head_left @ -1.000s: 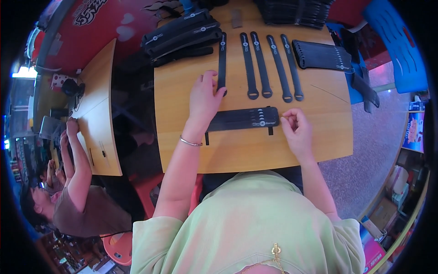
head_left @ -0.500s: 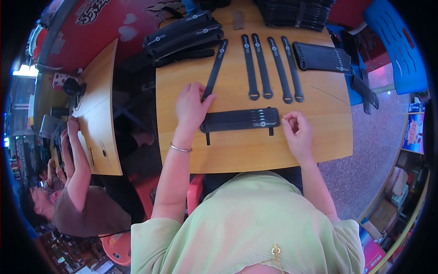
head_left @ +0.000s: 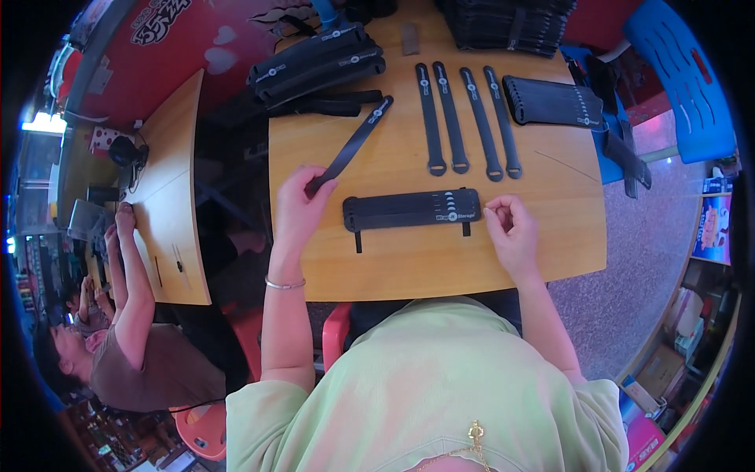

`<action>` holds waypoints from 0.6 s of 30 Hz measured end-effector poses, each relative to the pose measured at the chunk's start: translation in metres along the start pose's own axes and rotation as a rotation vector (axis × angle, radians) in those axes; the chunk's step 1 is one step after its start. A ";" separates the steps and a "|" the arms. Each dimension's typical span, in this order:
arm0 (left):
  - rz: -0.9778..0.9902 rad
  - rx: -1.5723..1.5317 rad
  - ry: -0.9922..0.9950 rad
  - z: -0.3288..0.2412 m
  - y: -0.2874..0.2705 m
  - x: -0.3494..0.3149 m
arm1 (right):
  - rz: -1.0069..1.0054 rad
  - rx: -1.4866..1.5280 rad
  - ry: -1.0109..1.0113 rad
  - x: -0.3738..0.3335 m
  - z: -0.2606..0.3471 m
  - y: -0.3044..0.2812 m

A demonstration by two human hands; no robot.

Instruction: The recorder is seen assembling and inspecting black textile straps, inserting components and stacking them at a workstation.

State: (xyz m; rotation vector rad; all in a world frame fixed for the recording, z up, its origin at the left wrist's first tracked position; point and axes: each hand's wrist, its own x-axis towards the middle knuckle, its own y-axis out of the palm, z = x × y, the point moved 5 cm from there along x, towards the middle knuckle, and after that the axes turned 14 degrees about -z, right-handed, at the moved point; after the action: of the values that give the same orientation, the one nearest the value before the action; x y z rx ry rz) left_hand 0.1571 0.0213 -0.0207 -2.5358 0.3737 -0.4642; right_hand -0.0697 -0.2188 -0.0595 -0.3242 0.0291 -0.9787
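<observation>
My left hand (head_left: 302,203) is closed round the near end of a black strap (head_left: 355,148), which slants up to the right, its far end over the table. Just right of it lies a neat stack of black straps (head_left: 401,212), pale printing at its right end. Two narrow black ties (head_left: 359,242) stick out from under its near edge. My right hand (head_left: 513,230) is curled in a pinch by the stack's right end; whether anything is between its fingertips is hidden. Beyond the stack, several single straps (head_left: 434,126) with looped near ends lie side by side.
Bundled black straps (head_left: 318,67) are piled at the table's far left, more (head_left: 511,27) at the far edge. Another bundle (head_left: 546,102) lies at the right, near a blue chair (head_left: 680,71). On the left, a person (head_left: 153,354) works at another table (head_left: 169,189).
My left hand has moved left and slightly toward me from the stack's left end, drawing the strap along. The strap's far end has come nearer. My right hand has stayed put.
</observation>
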 end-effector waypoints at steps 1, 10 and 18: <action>-0.008 0.015 0.014 -0.002 -0.006 -0.003 | 0.004 0.004 0.008 0.000 0.000 0.000; 0.019 -0.235 -0.142 -0.017 -0.031 -0.029 | 0.015 0.032 0.033 0.000 0.001 0.002; 0.182 -0.396 -0.111 -0.063 -0.034 -0.043 | 0.209 -0.065 -0.197 -0.010 0.064 0.026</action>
State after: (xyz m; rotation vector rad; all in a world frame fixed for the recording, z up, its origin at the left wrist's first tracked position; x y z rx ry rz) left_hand 0.0990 0.0357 0.0372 -2.8539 0.7070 -0.1920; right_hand -0.0432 -0.1806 -0.0077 -0.4672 -0.0836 -0.7368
